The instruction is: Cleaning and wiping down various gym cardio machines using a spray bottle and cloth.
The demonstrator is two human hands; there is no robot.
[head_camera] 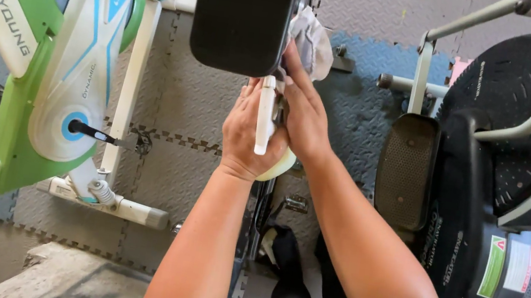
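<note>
Forearms fill the bottom of the view, both bare, rising side by side from the lower edge and meeting in the middle. Left hand [250,136] is up and curled around a white bar [264,116] that stands upright, thumb side toward us, fingers wrapped behind it. Below that palm a pale, rounded white part [279,167] peeks out; what it belongs to I cannot tell. Right hand [303,116] presses in against the left one from the other side, the two hands close together on that bar, and its fingertips reach up to pinch a crumpled white cloth [314,42] against the edge of the black seat pad [244,14]. That pad hangs directly above the hands, dark and flat, its lower edge just touching the top of the bar.

Over on the left, a green and white exercise bike [35,61] leans through the frame, its black crank arm [96,133] sticking out from a blue hub. Over on the right, a black elliptical trainer [510,135] with a big ribbed flywheel cover and a black foot pedal [406,170] facing us. Underfoot, grey interlocking foam floor mats [195,104], with a blue mat [361,107] behind the hands. Dark-clad legs [301,292] show between the forearms.
</note>
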